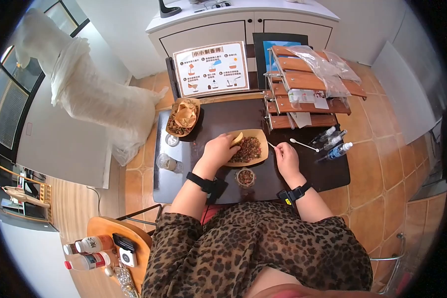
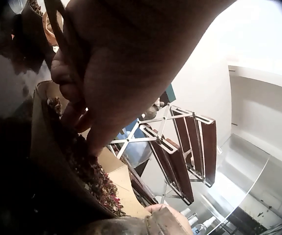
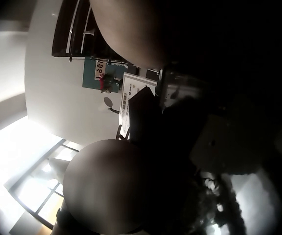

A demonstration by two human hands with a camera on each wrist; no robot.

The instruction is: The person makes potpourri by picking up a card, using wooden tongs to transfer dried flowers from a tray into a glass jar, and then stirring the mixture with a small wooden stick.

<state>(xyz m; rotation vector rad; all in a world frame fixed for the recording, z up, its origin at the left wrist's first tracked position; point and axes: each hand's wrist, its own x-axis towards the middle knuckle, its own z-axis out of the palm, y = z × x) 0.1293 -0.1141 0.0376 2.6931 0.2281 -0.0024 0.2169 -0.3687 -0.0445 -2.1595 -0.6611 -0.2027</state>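
A paper tray (image 1: 260, 160) of dried petals and plant bits (image 1: 248, 149) lies mid-table. My left hand (image 1: 218, 150) reaches over its left side and grips a pale yellow curved piece (image 1: 237, 139). In the left wrist view, the left fingers (image 2: 70, 105) are down at the plant bits. By the tray's right rim, my right hand (image 1: 287, 158) pinches a thin white stick (image 1: 271, 145), mostly hidden. Just in front of the tray stands a clear jar (image 1: 245, 177) of similar plant bits. The right wrist view is mostly dark.
At the back left is another paper tray (image 1: 197, 111) with crumpled brown paper. A glass jar (image 1: 167, 162) stands left, a white spoon (image 1: 304, 145) and spray bottles (image 1: 339, 151) right. A folding wooden rack (image 1: 303, 84) and an instruction sign (image 1: 211, 68) stand behind.
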